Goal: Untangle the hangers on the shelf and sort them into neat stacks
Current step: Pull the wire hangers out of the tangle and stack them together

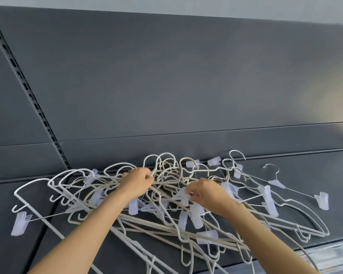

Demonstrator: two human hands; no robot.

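Nearest the camera, two bare forearms reach up from the lower edge, and the long bars of several hangers stick out over the near lip of the dark grey shelf (321, 175). The tangle of hangers (162, 218) sprawls across the shelf's middle, from a clip hanger at the near left to stretched shoulder frames at the right. No sorted stack shows anywhere, so the job looks barely started.

Both hands are buried in the heap's far half, a little apart. The left hand (138, 182) is curled tight round the neck of a white hook (144, 162) that rises just beyond its knuckles. The right hand (208, 194) pinches a translucent clip (183, 197) between thumb and fingertips, just to its left.

The hooks mostly point far, toward the wall, and the shoulders and bars trail back near. The gripped hanger's long axis therefore probably runs left to right under both wrists. Freeing it likely means lifting up and toward the person while the right hand holds the clip clear.

Farther off, a single clip hanger (276, 182) lies loose at the far right. Behind everything stand the grey back panel (186, 86) and a slotted upright (28, 91) at the left.
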